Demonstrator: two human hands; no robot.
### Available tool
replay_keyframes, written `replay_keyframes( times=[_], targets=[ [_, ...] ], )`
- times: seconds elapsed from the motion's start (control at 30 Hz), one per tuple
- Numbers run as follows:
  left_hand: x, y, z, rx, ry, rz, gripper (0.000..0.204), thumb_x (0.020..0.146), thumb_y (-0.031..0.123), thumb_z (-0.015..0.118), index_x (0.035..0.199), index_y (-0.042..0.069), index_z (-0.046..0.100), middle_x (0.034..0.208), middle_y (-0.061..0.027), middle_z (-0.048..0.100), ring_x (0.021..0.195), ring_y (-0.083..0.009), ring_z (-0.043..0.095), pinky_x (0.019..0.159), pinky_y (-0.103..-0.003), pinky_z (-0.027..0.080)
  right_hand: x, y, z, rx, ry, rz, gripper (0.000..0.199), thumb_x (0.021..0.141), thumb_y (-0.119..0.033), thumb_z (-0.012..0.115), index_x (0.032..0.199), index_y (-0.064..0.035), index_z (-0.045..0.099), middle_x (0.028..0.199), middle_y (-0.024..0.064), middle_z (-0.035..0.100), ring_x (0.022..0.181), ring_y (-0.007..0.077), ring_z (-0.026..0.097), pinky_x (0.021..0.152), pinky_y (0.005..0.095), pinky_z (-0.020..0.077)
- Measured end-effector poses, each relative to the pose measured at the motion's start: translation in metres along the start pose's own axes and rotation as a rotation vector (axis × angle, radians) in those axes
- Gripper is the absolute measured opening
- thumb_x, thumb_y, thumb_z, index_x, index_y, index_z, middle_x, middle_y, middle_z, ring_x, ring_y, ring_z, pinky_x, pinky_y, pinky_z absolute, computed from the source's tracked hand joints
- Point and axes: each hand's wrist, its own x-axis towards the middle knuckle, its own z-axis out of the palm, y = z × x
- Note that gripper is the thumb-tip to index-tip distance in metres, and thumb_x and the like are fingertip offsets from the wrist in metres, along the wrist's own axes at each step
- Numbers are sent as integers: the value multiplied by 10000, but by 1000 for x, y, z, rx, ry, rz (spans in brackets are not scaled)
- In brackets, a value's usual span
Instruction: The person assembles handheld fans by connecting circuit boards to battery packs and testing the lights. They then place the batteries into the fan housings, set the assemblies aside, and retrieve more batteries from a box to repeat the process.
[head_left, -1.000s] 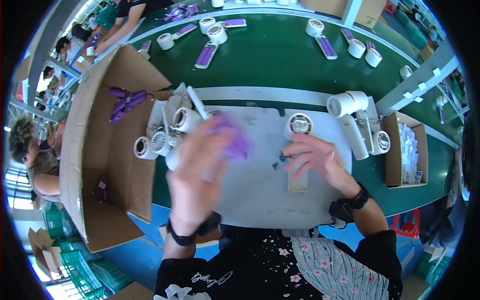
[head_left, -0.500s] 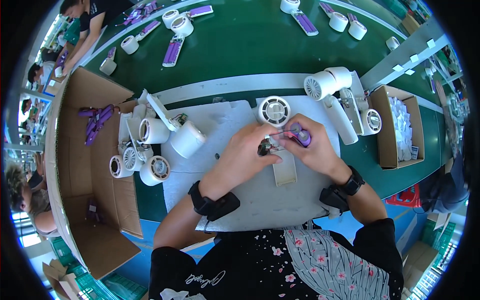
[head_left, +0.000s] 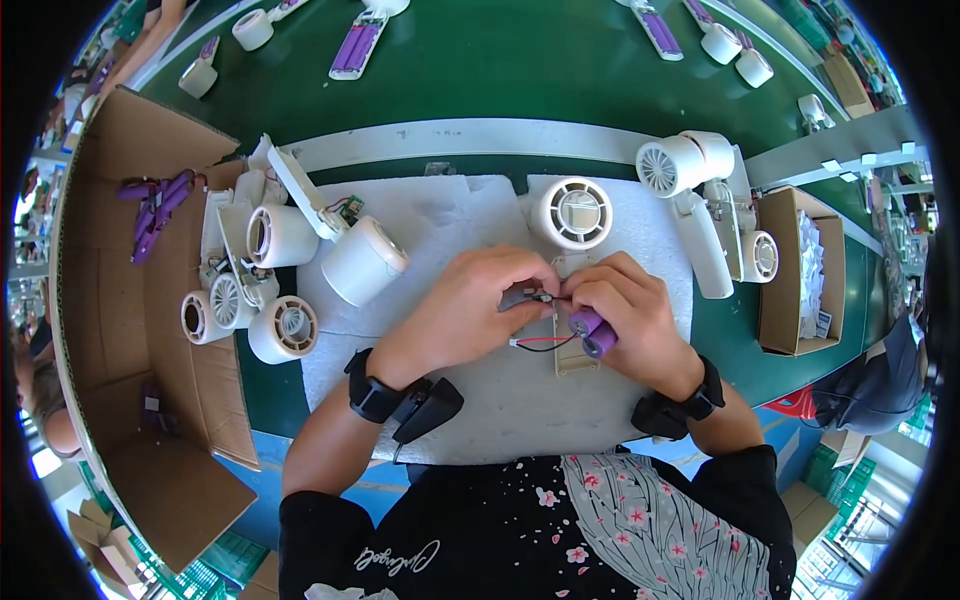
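In front of me lies a white handheld fan; its round grilled head points away and its open handle shell runs toward me, partly under my hands. My left hand pinches a small dark part with thin wires, perhaps a circuit board, over the handle. Tucked in the curled fingers of my right hand is a purple two-cell battery pack; its thumb and forefinger meet at the wires beside the left fingertips. A red and black lead with a white plug hangs from the pack.
A grey-white foam mat lies under the work. White fan bodies crowd its left, more its right. At left stands a cardboard box with purple battery packs; at right, a small box of white pieces. Beyond the rail, fans lie on the green surface.
The battery pack has turned and sits lower in my right hand, its plugged lead now hanging free to the left. Both hands' fingertips have come together at the wires. The view has shifted.
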Motion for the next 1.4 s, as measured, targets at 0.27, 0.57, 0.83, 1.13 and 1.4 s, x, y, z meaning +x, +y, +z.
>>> replay_keyframes(
  times=[0.27, 0.57, 0.83, 1.13, 1.4],
  targets=[
    [-1, 4, 0, -142, -2, -172, 219, 795, -21, 711, 1001, 0, 638, 903, -72, 667, 827, -132, 650, 735, -272, 533, -1, -5, 2, 44, 7, 138, 280, 669, -6, 793, 831, -63, 572, 795, 62, 648, 723, 255, 578, 618, 333, 486],
    [-5, 8, -13, -303, -129, -310, 287, 780, -84, 645, 1050, 11, 661, 955, -68, 661, 822, -133, 649, 739, -266, 529, -3, -8, 2, 15, -44, 149, 276, 654, -7, 795, 828, -71, 591, 771, 46, 636, 748, 252, 560, 623, 337, 481],
    [-10, 9, -7, 106, -41, -36, 280, 713, -87, 617, 949, 41, 695, 928, -108, 610, 786, -251, 633, 700, -309, 513, -1, -4, -1, 1, -87, 46, 298, 608, 2, 786, 821, -79, 594, 757, 32, 629, 759, 255, 552, 638, 337, 474],
    [-9, 9, 1, -260, -36, -133, 196, 756, -81, 617, 920, 23, 644, 923, -68, 588, 804, -153, 604, 675, -270, 499, -6, 1, -4, 180, 30, 128, 253, 667, 41, 737, 854, -40, 588, 816, 104, 632, 714, 263, 575, 647, 318, 479],
    [-8, 8, -2, -195, -111, -75, 135, 825, 17, 691, 945, -3, 633, 922, -52, 565, 813, -121, 586, 681, -248, 492, -3, 1, 0, 35, 215, 61, 266, 708, 69, 730, 944, 3, 625, 874, 128, 612, 746, 248, 609, 641, 297, 489]
  ],
)
